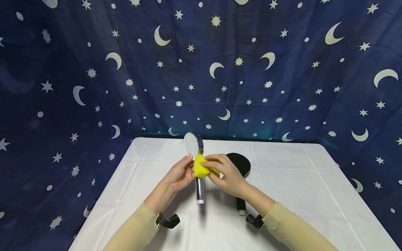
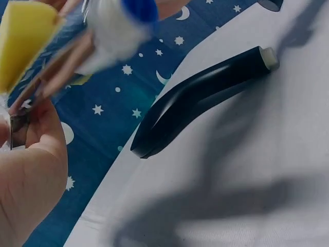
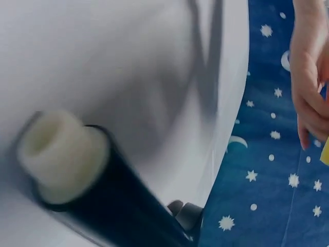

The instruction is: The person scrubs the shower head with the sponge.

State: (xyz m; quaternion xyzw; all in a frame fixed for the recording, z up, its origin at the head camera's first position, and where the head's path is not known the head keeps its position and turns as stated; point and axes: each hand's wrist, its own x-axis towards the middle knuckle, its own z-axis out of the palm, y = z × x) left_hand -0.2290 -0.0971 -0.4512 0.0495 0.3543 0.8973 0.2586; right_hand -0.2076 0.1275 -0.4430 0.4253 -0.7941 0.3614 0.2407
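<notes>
A chrome shower head (image 1: 190, 143) with a white nozzle face is held up over the table, its handle pointing down. My left hand (image 1: 180, 176) grips it near the neck from the left. From the other side, my right hand (image 1: 227, 176) pinches a bunched yellow cloth (image 1: 200, 167) wrapped against the neck and upper handle. In the left wrist view the cloth (image 2: 23, 38) appears above the left hand (image 2: 33, 175), and the handle's end is blurred. Behind the right hand, a black shower head (image 1: 240, 163) lies on the table, partly covered by that hand.
A white cloth covers the table (image 1: 292, 188). Dark blue curtains (image 1: 194, 76) with moons and stars stand behind and at both sides. The black shower head's pale threaded end (image 3: 61, 154) is close to the right wrist camera. Each wrist wears a black camera mount (image 1: 168, 220).
</notes>
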